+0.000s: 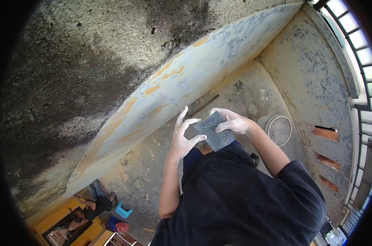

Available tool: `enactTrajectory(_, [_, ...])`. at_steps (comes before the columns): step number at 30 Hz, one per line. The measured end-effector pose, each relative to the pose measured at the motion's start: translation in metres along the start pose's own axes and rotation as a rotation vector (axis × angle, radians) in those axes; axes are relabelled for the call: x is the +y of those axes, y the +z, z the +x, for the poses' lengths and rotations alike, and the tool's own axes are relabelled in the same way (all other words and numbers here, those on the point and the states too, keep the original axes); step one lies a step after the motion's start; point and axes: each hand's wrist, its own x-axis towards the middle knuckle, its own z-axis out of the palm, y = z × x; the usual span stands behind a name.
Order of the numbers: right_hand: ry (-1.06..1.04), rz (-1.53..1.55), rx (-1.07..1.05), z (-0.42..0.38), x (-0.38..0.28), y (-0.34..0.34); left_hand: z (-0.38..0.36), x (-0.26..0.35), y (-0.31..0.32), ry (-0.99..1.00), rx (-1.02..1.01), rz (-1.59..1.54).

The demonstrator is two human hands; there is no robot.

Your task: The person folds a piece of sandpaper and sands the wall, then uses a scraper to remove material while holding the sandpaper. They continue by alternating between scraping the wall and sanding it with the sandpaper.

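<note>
We can count three openings (326,133) at the right side, one bucket (278,130) right of the centre, one dark sheet (216,138) in the middle, and, lower left, one blue stool (122,211) and one other person (99,206).

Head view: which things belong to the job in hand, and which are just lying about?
Likely in the job:
thin, dark grey, rectangular sheet, gripped by the white-dusted right hand
white-dusted left hand, at the sheet's edge

Seemingly just lying about:
light blue plastic stool
round, pale grey bucket
long, thin, dark brown strip
</note>
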Motion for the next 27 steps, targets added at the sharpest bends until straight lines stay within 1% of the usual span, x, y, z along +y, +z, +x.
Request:
enactTrajectory(2, [0.047, 0.143, -0.084, 0.003, 0.004, -0.003, 0.002, 0.000, -0.001, 0.075, 0.012, 0.000])
enactTrajectory(5, [0.076, 0.229, -0.105, 0.007, 0.004, 0.001, 0.005, -0.005, -0.006, 0.115, -0.018, -0.007])
enactTrajectory(6, [0.070, 0.227, -0.094, 0.006, 0.001, 0.006, 0.006, -0.009, -0.008, 0.124, -0.026, -0.011])
enactTrajectory(8, [0.166, 0.240, 0.101, 0.004, -0.009, 0.021, 0.010, -0.019, -0.014, 0.181, -0.051, -0.077])
enactTrajectory(9, [0.133, 0.211, 0.091, 0.005, -0.009, 0.027, 0.011, -0.021, -0.017, 0.201, -0.071, -0.073])
enactTrajectory(11, [0.112, 0.227, 0.148, 0.010, -0.004, 0.036, 0.011, -0.024, -0.027, 0.163, -0.144, -0.240])
enactTrajectory(12, [0.134, 0.229, 0.177, 0.009, -0.002, 0.043, 0.009, -0.028, -0.034, 0.174, -0.156, -0.253])
enactTrajectory(13, [0.115, 0.231, 0.235, 0.010, -0.002, 0.053, 0.007, -0.034, -0.042, 0.108, -0.212, -0.326])
enactTrajectory(14, [0.119, 0.210, 0.245, 0.011, -0.002, 0.062, 0.007, -0.038, -0.048, 0.047, -0.262, -0.398])
enactTrajectory(15, [0.099, 0.245, 0.300, 0.013, 0.002, 0.071, 0.007, -0.039, -0.052, 0.091, -0.261, -0.502])
enactTrajectory(16, [0.076, 0.285, 0.351, 0.018, 0.004, 0.078, 0.005, -0.039, -0.059, 0.097, -0.255, -0.511])
enactTrajectory(18, [0.076, 0.301, 0.364, 0.029, 0.010, 0.091, -0.001, -0.037, -0.077, 0.000, -0.303, -0.588])
enactTrajectory(19, [0.072, 0.326, 0.376, 0.033, 0.014, 0.096, -0.004, -0.035, -0.083, -0.002, -0.293, -0.612])
enactTrajectory(20, [0.065, 0.328, 0.381, 0.037, 0.017, 0.099, -0.005, -0.037, -0.090, 0.001, -0.301, -0.609])
enactTrajectory(22, [0.006, 0.314, 0.294, 0.041, 0.021, 0.102, -0.006, -0.042, -0.101, -0.002, -0.341, -0.551])
enactTrajectory(23, [0.000, 0.318, 0.303, 0.042, 0.021, 0.102, -0.005, -0.042, -0.107, 0.000, -0.352, -0.550])
enactTrajectory(25, [-0.107, 0.146, 0.232, 0.043, 0.016, 0.105, -0.002, -0.037, -0.119, 0.050, -0.366, -0.396])
enactTrajectory(26, [-0.112, 0.151, 0.239, 0.043, 0.012, 0.106, -0.001, -0.032, -0.124, 0.051, -0.376, -0.394])
enactTrajectory(27, [-0.131, 0.006, 0.292, 0.041, 0.004, 0.109, 0.001, -0.024, -0.129, 0.081, -0.384, -0.328])
